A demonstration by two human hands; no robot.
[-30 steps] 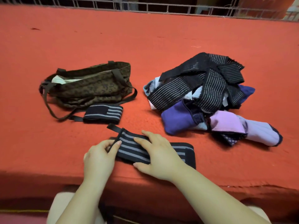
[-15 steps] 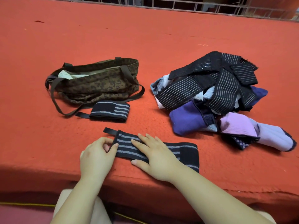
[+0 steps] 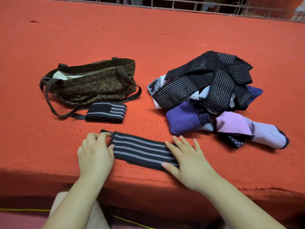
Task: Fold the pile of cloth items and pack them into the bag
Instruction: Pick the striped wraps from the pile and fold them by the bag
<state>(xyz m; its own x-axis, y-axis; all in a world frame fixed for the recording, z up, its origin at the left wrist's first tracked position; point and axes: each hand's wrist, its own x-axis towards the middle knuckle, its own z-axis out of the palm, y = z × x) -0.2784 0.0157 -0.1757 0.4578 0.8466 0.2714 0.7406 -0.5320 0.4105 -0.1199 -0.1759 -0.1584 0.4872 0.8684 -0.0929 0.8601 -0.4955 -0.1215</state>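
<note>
A black band with grey stripes [image 3: 142, 150] is laid flat near the front edge of the desk [image 3: 165, 47], which is covered in red cloth. Its left end is pinched by the left hand [image 3: 95, 154], with fingers curled at the small black loop there. Its right end is pressed down by the right hand [image 3: 189, 159], whose fingers are kept straight and spread, nothing being gripped. A folded striped band [image 3: 106, 112] is seen farther back, just in front of the leopard-print bag [image 3: 94, 83] and touching its strap. The pile of cloth items [image 3: 214, 96], black striped, purple and lilac, is heaped to the right, well apart from the bag.
</note>
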